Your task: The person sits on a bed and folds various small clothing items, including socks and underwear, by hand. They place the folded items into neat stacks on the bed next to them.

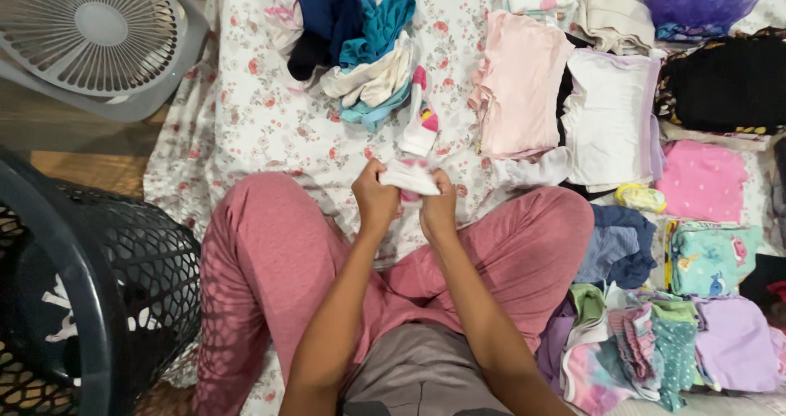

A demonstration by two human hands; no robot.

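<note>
A small white sock [411, 176] is being gripped by the left hand [375, 196] and right hand [439, 207]; folded clothes [524, 84] are lying beyond, a black basket [90, 285] alongside.

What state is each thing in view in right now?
Small white sock: held in both hands.
Left hand: gripping the sock.
Right hand: gripping the sock.
Pink garment: folded flat.
White garment: folded.
Sock pile: loose, unsorted.
Black basket: tipped sideways.

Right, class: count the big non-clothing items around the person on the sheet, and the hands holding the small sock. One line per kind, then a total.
Fan: 1
Black laundry basket: 1
Hands on white sock: 2, left hand, right hand
Total: 4
</note>
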